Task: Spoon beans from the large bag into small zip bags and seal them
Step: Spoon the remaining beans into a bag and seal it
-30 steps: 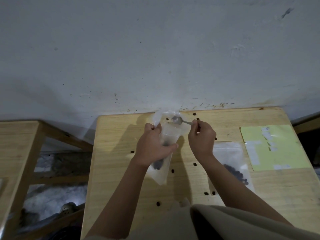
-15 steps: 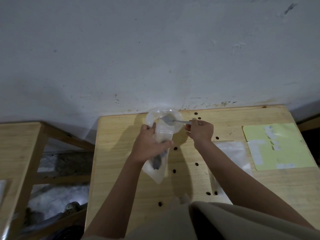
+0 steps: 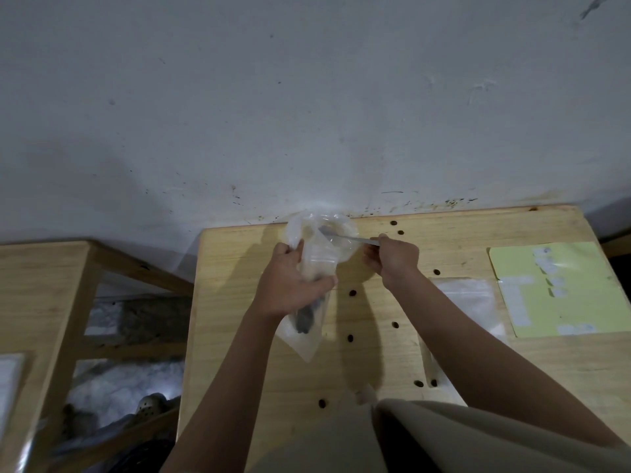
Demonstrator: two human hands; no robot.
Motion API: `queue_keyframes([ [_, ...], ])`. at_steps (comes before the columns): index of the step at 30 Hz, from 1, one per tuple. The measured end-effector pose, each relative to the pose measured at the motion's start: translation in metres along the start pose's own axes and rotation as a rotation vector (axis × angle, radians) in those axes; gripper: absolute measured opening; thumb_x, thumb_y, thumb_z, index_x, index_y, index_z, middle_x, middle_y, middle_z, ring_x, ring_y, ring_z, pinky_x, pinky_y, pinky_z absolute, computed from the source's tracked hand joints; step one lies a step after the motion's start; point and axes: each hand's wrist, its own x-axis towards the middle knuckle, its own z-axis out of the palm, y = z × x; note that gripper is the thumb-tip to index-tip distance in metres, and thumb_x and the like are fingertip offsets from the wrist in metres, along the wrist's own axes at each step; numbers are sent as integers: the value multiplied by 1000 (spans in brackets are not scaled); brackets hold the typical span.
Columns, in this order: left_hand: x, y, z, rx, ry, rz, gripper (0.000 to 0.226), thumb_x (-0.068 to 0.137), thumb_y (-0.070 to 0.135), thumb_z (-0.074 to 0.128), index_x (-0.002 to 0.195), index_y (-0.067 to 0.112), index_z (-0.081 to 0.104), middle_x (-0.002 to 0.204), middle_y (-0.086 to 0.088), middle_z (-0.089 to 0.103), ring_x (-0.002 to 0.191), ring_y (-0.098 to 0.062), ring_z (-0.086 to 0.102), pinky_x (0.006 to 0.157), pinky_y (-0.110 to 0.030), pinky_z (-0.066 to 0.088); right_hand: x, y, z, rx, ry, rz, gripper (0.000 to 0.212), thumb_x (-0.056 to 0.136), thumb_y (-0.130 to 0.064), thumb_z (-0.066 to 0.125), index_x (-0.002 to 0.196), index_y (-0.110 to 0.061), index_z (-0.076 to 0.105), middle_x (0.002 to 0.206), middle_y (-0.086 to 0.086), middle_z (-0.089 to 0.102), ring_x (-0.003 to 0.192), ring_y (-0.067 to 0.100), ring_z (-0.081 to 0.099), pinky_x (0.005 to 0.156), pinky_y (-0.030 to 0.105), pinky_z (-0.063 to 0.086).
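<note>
The left hand (image 3: 290, 285) grips the zip bag (image 3: 309, 303) above the worktop (image 3: 461, 353), long axis toward the wall; the right hand (image 3: 392, 259) pinches the spoon (image 3: 345, 236), its bowl probably just at the bag's far mouth.

Wooden table (image 3: 461, 356) with scattered beans (image 3: 352, 293), yellow sheet (image 3: 563, 288)

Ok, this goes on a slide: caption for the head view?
Left hand holds a small zip bag open while right hand tips a spoon into it.
</note>
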Motion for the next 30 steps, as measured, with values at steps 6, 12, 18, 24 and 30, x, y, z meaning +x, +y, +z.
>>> queue_keyframes([
  [6, -2, 1, -2, -12, 37, 13, 50, 62, 49, 79, 104, 33, 56, 110, 9, 42, 95, -10, 56, 85, -37, 54, 5, 15, -7, 53, -20, -17, 19, 94, -17, 56, 90, -3, 67, 80, 11, 68, 71, 18, 66, 64, 32, 60],
  [12, -1, 3, -8, 73, 106, 64, 58, 62, 49, 79, 112, 28, 59, 108, 9, 40, 87, -8, 57, 79, -33, 54, 5, 17, -12, -105, 13, -318, 23, 95, -18, 52, 80, -11, 68, 74, 9, 67, 73, 22, 66, 67, 35, 59],
  [18, 0, 8, -12, 166, 139, 63, 61, 66, 47, 78, 118, 23, 57, 108, 7, 37, 85, -7, 48, 72, -22, 40, 5, 10, -15, -42, 84, -246, 25, 96, -16, 53, 78, -5, 67, 68, 10, 64, 59, 19, 63, 62, 34, 59],
  [24, 1, 7, -10, 166, 95, 71, 62, 66, 49, 77, 118, 23, 57, 109, 6, 39, 88, -9, 51, 74, -25, 46, 3, 13, -13, -154, 79, -327, 25, 95, -17, 53, 85, -2, 70, 70, 11, 67, 69, 26, 67, 70, 40, 59],
  [30, 0, 11, 1, 31, 19, 61, 56, 60, 51, 79, 108, 28, 61, 105, 8, 44, 91, -10, 57, 81, -34, 54, -11, 16, 0, -445, 88, -637, 38, 96, -18, 48, 74, 4, 69, 68, 16, 68, 65, 28, 64, 61, 27, 48],
])
